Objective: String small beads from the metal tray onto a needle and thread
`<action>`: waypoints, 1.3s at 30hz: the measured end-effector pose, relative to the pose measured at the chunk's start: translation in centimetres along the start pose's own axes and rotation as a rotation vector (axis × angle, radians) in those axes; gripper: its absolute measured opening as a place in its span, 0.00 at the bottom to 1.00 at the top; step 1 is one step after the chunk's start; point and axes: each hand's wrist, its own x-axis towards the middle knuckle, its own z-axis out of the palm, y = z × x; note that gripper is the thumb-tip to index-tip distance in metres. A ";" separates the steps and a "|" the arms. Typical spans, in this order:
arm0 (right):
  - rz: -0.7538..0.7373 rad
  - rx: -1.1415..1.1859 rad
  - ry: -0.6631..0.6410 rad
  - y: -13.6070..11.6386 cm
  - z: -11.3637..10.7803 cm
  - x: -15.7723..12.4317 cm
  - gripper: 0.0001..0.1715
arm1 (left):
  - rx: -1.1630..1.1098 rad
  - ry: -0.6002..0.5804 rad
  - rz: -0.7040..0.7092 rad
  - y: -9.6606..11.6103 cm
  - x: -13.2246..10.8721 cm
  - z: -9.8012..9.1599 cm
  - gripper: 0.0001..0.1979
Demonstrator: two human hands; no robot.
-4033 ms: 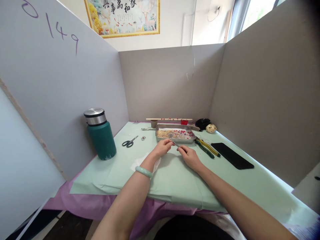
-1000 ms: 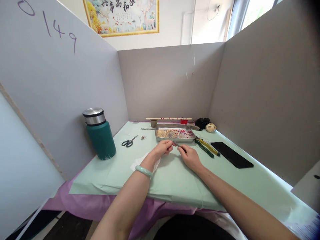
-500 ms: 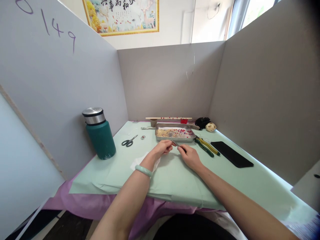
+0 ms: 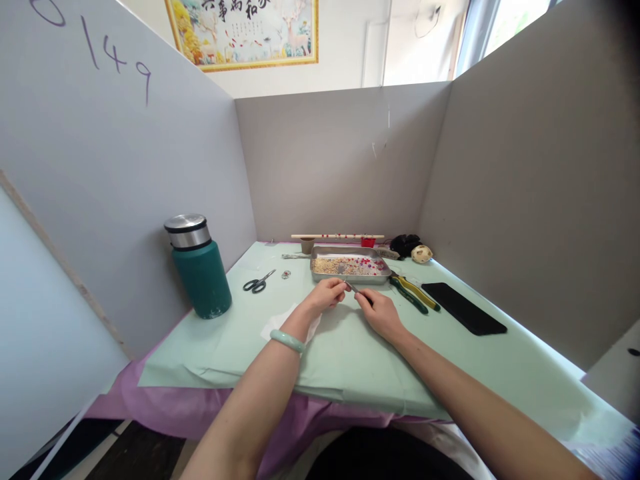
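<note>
My left hand [image 4: 327,295], with a pale green bangle [image 4: 287,341] on the wrist, is closed in a pinch just in front of the metal tray. What its fingertips hold is too small to make out. My right hand [image 4: 380,311] is wrapped round a slim tool with a dark handle and a metal tip [image 4: 352,288]; its exact kind is not clear. That tip points left and meets the left fingertips. Beads in tan, red and other colours lie in the tray [image 4: 350,281] right behind both hands.
A green bottle [image 4: 203,277] and scissors [image 4: 259,283] stand and lie on the left, near a small ring-like piece [image 4: 286,275]. Pliers [image 4: 415,293] and a black phone-like slab [image 4: 464,309] lie right. Behind the tray, a beaded stick [image 4: 337,237] rests across a brown cup [image 4: 307,246] and red cup [image 4: 369,243].
My hands hold nearly the same pose; the left fingertips and the tool tip have shifted very slightly. Everything else on the table stays where it was.
</note>
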 end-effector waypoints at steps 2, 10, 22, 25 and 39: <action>0.000 0.006 -0.002 0.0 0.0 0.0 0.13 | 0.011 0.011 0.003 0.0 0.0 0.0 0.10; -0.001 0.064 -0.024 -0.1 -0.2 0.0 0.14 | -0.017 -0.044 -0.031 0.6 -0.7 0.1 0.12; 0.013 0.135 -0.059 -0.5 -0.5 0.0 0.15 | -0.052 -0.084 -0.050 0.7 -0.8 0.0 0.12; 0.021 0.144 -0.075 -0.5 -0.6 0.0 0.16 | -0.047 -0.078 -0.048 0.7 -0.8 0.0 0.11; 0.035 0.146 -0.160 -0.5 -1.0 0.0 0.16 | 0.082 -0.026 -0.014 0.9 -1.0 0.2 0.11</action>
